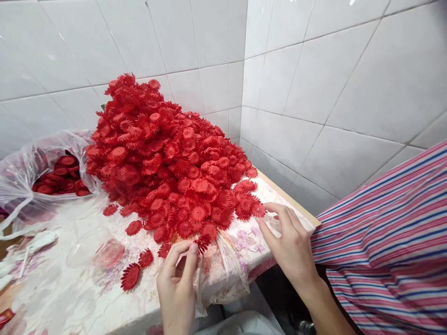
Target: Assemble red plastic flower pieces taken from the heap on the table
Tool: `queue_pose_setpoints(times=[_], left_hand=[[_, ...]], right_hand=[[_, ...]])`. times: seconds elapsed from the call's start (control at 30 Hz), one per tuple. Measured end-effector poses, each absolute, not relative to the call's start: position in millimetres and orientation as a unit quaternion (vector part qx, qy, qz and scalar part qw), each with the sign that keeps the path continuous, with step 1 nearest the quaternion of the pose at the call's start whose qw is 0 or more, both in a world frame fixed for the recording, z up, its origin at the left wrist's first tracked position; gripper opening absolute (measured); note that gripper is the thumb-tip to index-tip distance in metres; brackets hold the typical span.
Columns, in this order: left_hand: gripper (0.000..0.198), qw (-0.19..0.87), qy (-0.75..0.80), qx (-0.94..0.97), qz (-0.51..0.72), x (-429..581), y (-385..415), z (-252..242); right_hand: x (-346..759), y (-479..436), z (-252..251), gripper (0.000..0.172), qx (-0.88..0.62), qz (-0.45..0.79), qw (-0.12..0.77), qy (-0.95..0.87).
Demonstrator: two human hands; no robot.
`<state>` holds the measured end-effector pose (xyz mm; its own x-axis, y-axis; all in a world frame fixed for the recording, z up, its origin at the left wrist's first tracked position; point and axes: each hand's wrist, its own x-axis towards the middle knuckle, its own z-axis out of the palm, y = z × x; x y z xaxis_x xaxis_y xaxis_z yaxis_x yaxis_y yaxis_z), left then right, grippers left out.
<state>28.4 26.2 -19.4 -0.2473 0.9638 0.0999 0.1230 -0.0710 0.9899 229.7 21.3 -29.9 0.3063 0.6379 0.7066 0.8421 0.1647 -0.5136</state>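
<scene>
A big heap of red fringed fabric flower discs [174,163] covers the back of the table. My left hand [178,279] is at the front edge, with thumb and forefinger pinching a darker red flower disc [202,243]. To the right, my right hand [293,244] reaches in at the heap's edge, thumb and fingers apart around a red flower disc [258,210]; whether they touch it is hard to see. A few loose discs, such as a dark red one [131,276], lie left of my left hand.
A clear plastic bag [21,181] of darker red discs stands at the left. A transparent cup [87,249] with red residue lies on the floral tablecloth [84,302]. White strips [232,263] hang over the front edge. Striped cloth [391,232] hangs right; tiled walls meet behind.
</scene>
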Motion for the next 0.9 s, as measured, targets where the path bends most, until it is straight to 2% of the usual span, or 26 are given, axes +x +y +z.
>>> queue_pose_setpoints(times=[0.1,0.27,0.43,0.6,0.9], left_hand=[[0.026,0.387,0.561,0.479,0.554,36,23,-19],[0.023,0.39,0.547,0.503,0.544,40,20,-21],[0.019,0.412,0.502,0.552,0.524,40,20,-24],[0.016,0.425,0.488,0.545,0.533,42,18,-23],[0.008,0.431,0.502,0.514,0.546,54,12,-13]], right_hand=[[210,12,-21,0.01,-0.587,-0.085,0.537,-0.6],[173,1,-12,0.01,-0.496,0.278,0.605,-0.557],[166,8,-12,0.012,-0.442,0.463,0.635,-0.433],[171,10,-14,0.016,-0.408,0.53,0.629,-0.396],[170,9,-17,0.016,-0.411,0.522,0.627,-0.406]])
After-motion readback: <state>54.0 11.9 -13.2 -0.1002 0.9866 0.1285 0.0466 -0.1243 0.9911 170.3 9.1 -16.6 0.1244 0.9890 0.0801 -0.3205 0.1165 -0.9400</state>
